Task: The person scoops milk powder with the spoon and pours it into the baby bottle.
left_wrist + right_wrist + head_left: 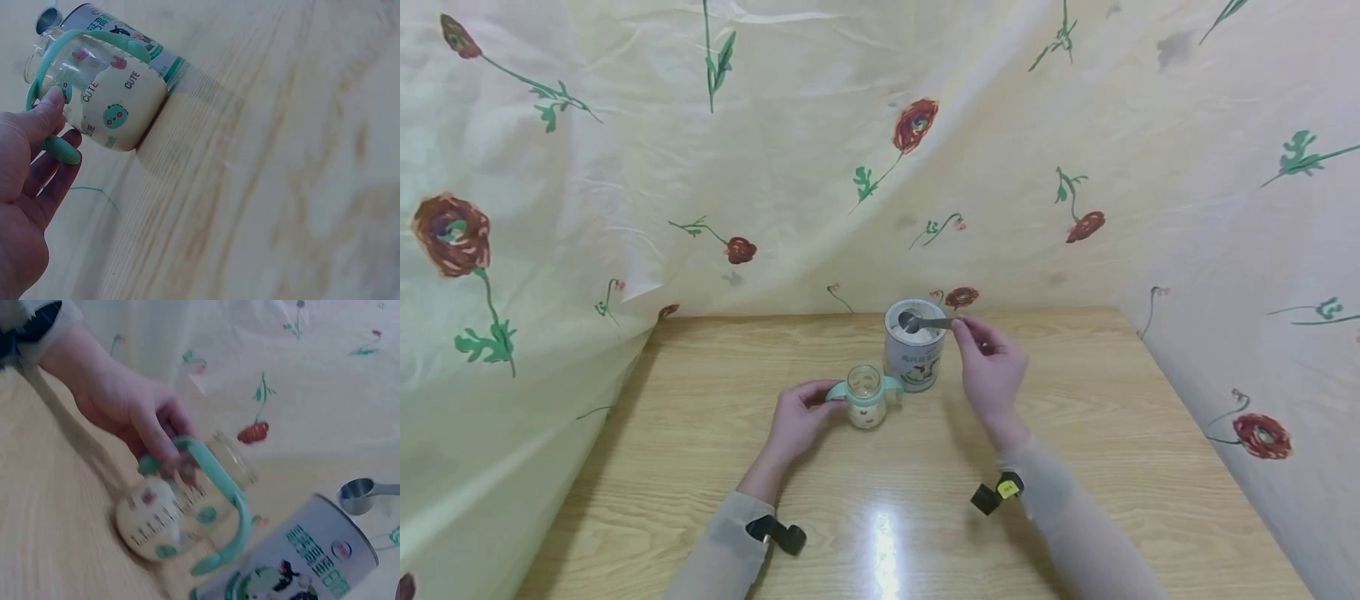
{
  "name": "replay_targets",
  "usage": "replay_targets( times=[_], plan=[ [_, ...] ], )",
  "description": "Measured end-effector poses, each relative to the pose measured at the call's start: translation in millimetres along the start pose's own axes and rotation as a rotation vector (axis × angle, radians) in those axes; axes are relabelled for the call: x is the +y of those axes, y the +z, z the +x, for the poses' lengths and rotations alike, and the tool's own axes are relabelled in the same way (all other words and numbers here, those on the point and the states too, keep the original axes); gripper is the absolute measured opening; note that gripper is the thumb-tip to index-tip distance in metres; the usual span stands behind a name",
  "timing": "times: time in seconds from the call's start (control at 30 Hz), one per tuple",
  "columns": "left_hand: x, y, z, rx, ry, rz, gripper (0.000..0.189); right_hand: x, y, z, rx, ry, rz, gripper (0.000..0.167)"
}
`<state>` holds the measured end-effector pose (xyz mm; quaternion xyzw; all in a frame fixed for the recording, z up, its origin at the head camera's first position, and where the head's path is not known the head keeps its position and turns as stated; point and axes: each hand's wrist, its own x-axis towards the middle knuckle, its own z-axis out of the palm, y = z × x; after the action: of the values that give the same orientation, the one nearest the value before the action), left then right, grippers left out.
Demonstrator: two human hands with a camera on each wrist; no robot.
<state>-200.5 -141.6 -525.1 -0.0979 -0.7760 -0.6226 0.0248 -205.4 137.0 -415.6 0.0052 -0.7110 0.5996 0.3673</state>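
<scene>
My left hand grips one mint-green handle of a glass baby bottle, which stands upright on the table without a lid. Whitish contents fill its lower part, and the left wrist view shows "CUTE" prints on the glass. Between thumb and fingers, my right hand pinches the handle of a metal measuring spoon. The spoon's bowl is over the open top of a milk powder can, just behind and right of the bottle. In the right wrist view the spoon bowl shows beside the can's rim.
Both hands work over a light wooden table. A flowered cloth hangs behind it and along both sides. Dark wrist cameras are strapped to both sleeves.
</scene>
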Motion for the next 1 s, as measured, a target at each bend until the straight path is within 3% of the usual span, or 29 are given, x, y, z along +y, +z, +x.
replay_targets(
  times=[0.07,0.3,1.0],
  plan=[
    [-0.5,-0.2,0.1,-0.004,-0.001,0.008,0.027,-2,1,4.9,-0.022,0.009,-0.019,0.011],
    [-0.6,0.0,0.6,-0.009,-0.003,0.019,0.026,44,2,23.1,-0.129,0.020,-0.099,0.012],
    [1.6,0.4,-2.6,0.003,-0.002,0.012,0.027,35,11,33.2,-0.425,0.043,-0.364,0.015]
  ],
)
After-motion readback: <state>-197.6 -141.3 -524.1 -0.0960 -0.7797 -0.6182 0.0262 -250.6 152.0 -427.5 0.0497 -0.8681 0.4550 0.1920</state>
